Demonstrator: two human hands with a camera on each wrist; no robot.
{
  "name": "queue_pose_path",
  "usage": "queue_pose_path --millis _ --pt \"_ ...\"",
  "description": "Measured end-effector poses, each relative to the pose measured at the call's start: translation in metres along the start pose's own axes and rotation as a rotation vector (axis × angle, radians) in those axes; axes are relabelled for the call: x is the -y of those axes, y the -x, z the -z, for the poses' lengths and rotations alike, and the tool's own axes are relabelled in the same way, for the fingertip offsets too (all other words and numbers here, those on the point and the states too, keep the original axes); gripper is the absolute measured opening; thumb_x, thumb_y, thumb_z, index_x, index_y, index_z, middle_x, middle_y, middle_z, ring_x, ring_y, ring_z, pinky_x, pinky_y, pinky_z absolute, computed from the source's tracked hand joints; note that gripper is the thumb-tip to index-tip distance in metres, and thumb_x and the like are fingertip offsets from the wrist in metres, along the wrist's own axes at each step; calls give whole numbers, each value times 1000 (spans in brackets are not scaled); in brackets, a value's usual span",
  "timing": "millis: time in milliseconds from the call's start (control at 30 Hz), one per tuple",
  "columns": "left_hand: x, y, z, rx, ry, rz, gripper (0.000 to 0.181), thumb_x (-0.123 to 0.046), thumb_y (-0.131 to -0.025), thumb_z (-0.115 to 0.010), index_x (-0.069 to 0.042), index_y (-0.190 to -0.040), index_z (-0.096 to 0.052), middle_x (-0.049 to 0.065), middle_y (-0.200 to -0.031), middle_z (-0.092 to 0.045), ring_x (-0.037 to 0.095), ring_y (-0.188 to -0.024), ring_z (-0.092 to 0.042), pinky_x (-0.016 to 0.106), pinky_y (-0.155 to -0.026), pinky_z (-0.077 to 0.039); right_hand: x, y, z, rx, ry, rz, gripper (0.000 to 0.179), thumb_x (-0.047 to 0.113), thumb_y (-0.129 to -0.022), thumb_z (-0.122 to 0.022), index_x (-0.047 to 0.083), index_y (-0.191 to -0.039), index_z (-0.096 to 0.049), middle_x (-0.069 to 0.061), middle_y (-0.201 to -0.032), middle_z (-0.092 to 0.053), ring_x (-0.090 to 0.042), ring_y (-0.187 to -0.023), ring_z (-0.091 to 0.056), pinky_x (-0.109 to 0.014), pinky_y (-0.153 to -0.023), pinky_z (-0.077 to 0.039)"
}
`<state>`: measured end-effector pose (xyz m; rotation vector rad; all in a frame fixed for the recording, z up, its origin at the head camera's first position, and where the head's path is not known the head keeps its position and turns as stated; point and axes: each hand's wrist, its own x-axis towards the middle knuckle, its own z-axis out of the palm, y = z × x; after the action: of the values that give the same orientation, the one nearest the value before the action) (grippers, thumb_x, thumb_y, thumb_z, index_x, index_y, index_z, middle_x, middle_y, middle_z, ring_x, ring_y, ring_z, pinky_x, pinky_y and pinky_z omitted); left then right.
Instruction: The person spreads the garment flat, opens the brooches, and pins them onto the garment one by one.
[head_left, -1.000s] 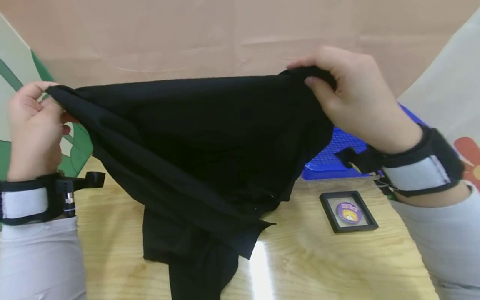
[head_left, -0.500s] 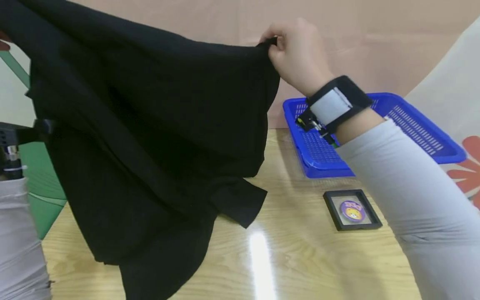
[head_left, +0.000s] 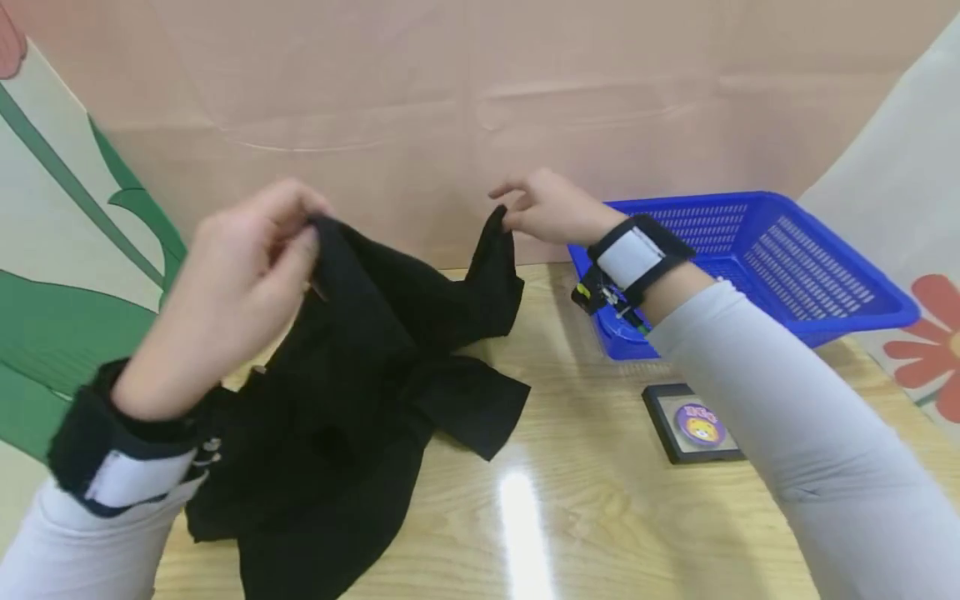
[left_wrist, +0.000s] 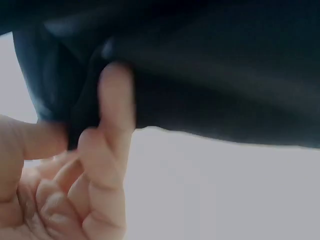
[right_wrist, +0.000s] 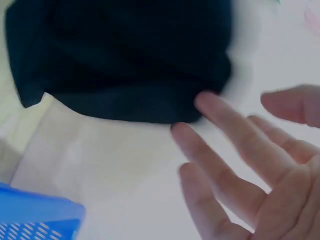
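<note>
"Black cloth (head_left: 352, 367), bunched and creased, hung between the two sides, its lower folds down on the wooden table (head_left: 600, 508)!"

"And who had hold of it?"

"The left hand (head_left: 240, 287) did, thumb and fingers pinching a raised part, a touch blurred in the head view!"

"What about the right hand (head_left: 555, 207)?"

"Fingers loose and spread, the thumb well away from them in the right wrist view, and fingertips (right_wrist: 206, 104) right at the cloth's edge!"

"Anything near that arm?"

"The blue basket (head_left: 885, 315) sat behind the forearm, and nearer the camera lay a black frame (head_left: 659, 425) around a purple badge (head_left: 701, 427), partly covered by the pale sleeve (head_left: 817, 450)!"
</note>
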<state>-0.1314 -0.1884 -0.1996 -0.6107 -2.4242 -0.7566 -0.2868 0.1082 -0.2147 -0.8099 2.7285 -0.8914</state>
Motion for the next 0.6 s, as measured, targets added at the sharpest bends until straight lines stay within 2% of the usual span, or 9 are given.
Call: queue_pose_path --millis 33,100,167,233,333,433,533,600 --pt "-24 5 -8 92 22 3 17 -2 -97 -52 -8 -105 -65 0 -83 -71 5 -59 -60 20 -57 -47 -4 4 -5 41 27 -5 44 8 -99 -49 4 -143 -50 -21 -123 -68 -24 -91 -67 -28 -69 -44" --pt "-39 10 -21 283 58 -6 12 -5 -96 -59 -10 -106 -65 -2 -88 -71 3 -66 -64 23 -62 -49 -8 14 -16 83 46 -8 44 14 -101 -52 5 -144 -48 -20 -121 -70 -31 -106 -68 -34 -77 -51" --pt "-40 11 -28 444 107 8 12 -14 -96 -65 -14 -108 -65 -3 -96 -72 5 -74 -68 28 -66 -53 -8 25 -26 76 84 29 36 17 -101 -55 5 -134 -58 -17 -106 -74 -29 -87 -70 -34 -69 -52" --pt "-34 9 -29 530 117 29 16 -21 -96 -66 -15 -111 -65 -3 -101 -72 8 -80 -69 33 -70 -54 -4 38 -34 62 132 63 25 22 -100 -58 6 -117 -68 -12 -92 -75 -23 -75 -68 -34 -65 -52" --pt "-13 2 -30 529 75 63 17 -22 -97 -65 -11 -110 -67 4 -103 -72 17 -86 -69 39 -76 -55 -1 60 -46 76 208 85 26 30 -101 -58 11 -90 -71 -2 -70 -67 -13 -58 -58 -30 -55 -44" --pt "20 -4 -35 535 5 125 19 -20 -98 -62 -6 -107 -68 11 -104 -72 25 -92 -68 44 -80 -55 -6 85 -61 159 241 43 40 39 -100 -57 15 -69 -63 5 -59 -57 -9 -53 -54 -28 -52 -43" --pt "58 -10 -47 613 -53 199 23 -19 -98 -60 0 -108 -68 18 -107 -70 32 -99 -67 49 -86 -53 -14 109 -80 288 199 -19 49 47 -99 -55 17 -61 -59 8 -53 -51 -7 -48 -50 -27 -51 -41" --pt "81 -14 -58 662 -74 243 26 -17 -98 -59 5 -110 -66 24 -110 -69 37 -102 -65 52 -88 -51 -19 123 -94 370 143 -44 49 51 -99 -52 19 -62 -58 10 -53 -48 -6 -49 -47 -26 -51 -40"
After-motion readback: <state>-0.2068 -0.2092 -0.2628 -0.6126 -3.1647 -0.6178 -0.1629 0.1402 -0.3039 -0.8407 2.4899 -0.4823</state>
